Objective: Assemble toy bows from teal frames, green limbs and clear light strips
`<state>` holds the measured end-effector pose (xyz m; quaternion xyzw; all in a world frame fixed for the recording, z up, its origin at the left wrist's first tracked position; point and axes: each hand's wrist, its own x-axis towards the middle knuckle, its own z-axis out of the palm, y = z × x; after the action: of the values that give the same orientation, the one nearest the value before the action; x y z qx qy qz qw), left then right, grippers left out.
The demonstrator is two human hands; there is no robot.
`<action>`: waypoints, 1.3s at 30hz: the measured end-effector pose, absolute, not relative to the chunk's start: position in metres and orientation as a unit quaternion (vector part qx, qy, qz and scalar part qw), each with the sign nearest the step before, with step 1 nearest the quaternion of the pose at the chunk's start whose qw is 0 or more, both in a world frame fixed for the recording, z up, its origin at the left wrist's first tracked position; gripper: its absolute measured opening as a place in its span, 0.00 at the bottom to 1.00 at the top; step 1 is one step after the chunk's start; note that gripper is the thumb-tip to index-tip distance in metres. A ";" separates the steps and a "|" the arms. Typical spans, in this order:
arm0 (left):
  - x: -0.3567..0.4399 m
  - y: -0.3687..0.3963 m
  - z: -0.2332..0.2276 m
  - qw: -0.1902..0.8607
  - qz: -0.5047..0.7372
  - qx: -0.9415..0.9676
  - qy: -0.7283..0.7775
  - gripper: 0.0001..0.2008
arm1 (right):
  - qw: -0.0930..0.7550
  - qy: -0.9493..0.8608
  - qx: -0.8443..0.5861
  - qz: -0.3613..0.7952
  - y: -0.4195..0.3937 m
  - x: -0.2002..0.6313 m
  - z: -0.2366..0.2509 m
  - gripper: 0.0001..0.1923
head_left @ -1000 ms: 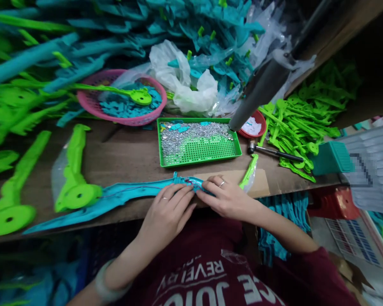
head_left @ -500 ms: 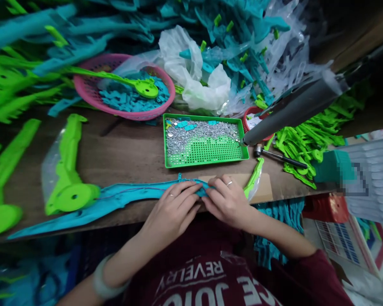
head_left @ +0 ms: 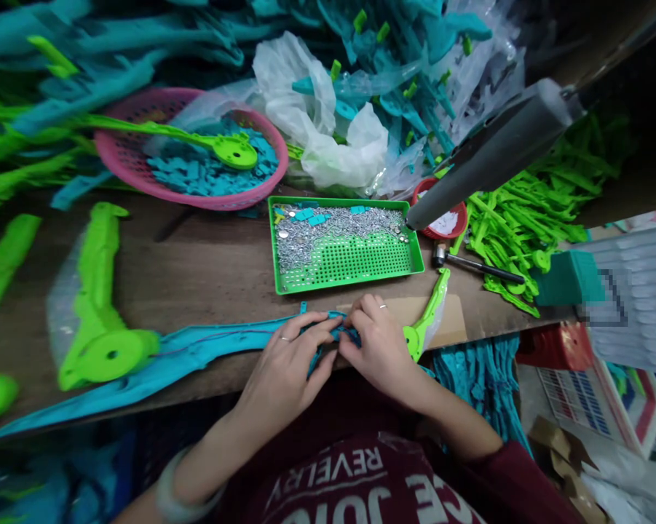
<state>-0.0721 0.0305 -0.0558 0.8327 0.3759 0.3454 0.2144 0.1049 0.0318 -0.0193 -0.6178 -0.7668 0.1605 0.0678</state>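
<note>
Brown wood makes the counter (head_left: 223, 251), and big heaps of blue parts (head_left: 196, 36) fill the back. At the front edge, the left hand (head_left: 292, 367) holds one long blue piece (head_left: 218, 342), fingers close together on top and thumb on the near side. Close beside it, the right hand (head_left: 379, 346) has bent fingers and pinches the same piece. I can't see what is under the fingertips. A thin dark red string runs along the blue piece toward the left. Near the right hand, a small green piece (head_left: 437, 295) lies over some cardboard (head_left: 452, 320). On the left, a bigger green piece (head_left: 101, 280) has its round end over the blue one. Farther back sits a green tray (head_left: 354, 282) with tiny silver bits (head_left: 300, 247). A hammer (head_left: 483, 268) lies to its right. Behind the tray, to the left, is a pink basket (head_left: 186, 198) of little blue bits (head_left: 180, 175).
</note>
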 end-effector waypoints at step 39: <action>-0.071 0.032 -0.054 0.134 0.305 0.875 0.351 0.10 | 0.108 -0.780 -0.602 0.133 0.025 0.105 -0.027 0.04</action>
<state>-0.0712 0.0324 -0.0536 0.8753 0.3508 0.3047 0.1338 0.1054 0.0245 -0.0269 -0.6024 -0.7796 0.1332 0.1076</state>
